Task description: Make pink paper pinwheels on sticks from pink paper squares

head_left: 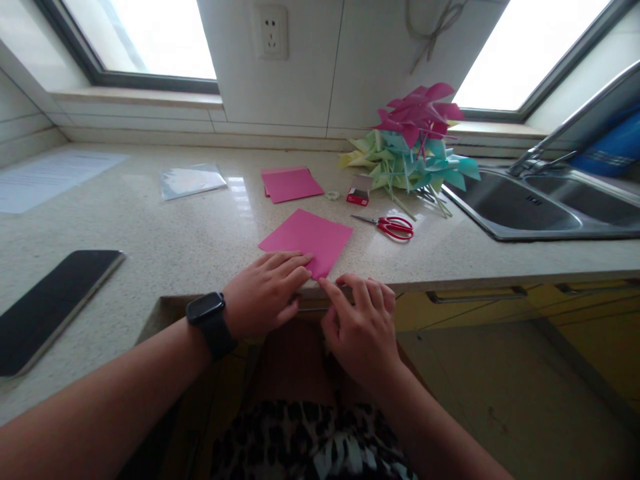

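A square sheet of pink paper lies at the counter's front edge, one corner towards me. My left hand, wearing a black watch, rests on its near left part with the fingers stretched out flat. At the near corner, my right hand touches the paper with the tip of its index finger. Its other fingers are loosely bent and the thumb is apart, below the counter edge. Just right of the sheet are red-handled scissors, blades pointing left. Behind it lies a small stack of pink paper.
Paper pinwheels in pink, yellow-green and turquoise are heaped by the steel sink. A small red box and a clear ring-shaped item sit nearby. Leftward are a plastic packet, a printed sheet and a phone.
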Available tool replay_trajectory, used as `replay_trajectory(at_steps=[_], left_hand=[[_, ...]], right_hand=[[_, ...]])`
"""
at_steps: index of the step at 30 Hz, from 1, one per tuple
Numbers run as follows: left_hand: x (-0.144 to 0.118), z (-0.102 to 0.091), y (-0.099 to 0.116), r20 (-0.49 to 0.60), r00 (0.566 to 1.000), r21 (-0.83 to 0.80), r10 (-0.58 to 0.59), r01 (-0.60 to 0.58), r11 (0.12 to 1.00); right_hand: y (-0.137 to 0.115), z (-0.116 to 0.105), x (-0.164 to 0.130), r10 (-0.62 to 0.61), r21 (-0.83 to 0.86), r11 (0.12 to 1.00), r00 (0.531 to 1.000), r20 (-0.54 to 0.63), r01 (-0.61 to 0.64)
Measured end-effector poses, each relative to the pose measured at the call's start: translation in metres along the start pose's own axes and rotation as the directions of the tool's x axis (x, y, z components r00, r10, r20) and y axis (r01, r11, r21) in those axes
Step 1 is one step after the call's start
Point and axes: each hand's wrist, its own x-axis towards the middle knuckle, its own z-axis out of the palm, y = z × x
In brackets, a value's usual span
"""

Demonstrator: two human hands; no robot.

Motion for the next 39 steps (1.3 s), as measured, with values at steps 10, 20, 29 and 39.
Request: replay_trajectory(at_steps=[10, 20, 29, 39], left_hand=[[-0.0003, -0.0007, -0.0006, 0.023, 1.000, -0.007, 0.009, -0.009, 1.000], [-0.0008, 0.0004, -0.0023, 0.010, 1.000, 0.012, 0.013, -0.013, 1.000], [-0.0008, 0.0007, -0.0018, 0.005, 1.000, 0.014, 0.010, -0.010, 1.000], [-0.0001, 0.0002, -0.0016, 0.000, 1.000, -0.008, -0.001, 0.001, 1.000]], right_hand=[[0.0008, -0.0015, -0.0011, -0.006, 0.010, 1.000, 1.000, 0.003, 0.006], [0.0006, 0.0003, -0.0014, -0.016, 0.004, 1.000, 0.999, -0.028, 0.016], [-0.0001, 0.0017, -0.0006, -0.011, -0.016, 1.000, 1.000, -0.016, 0.010], [-0.0020, 0.0026, 0.0018, 0.005, -0.040, 0.999, 1.000, -0.009, -0.006]])
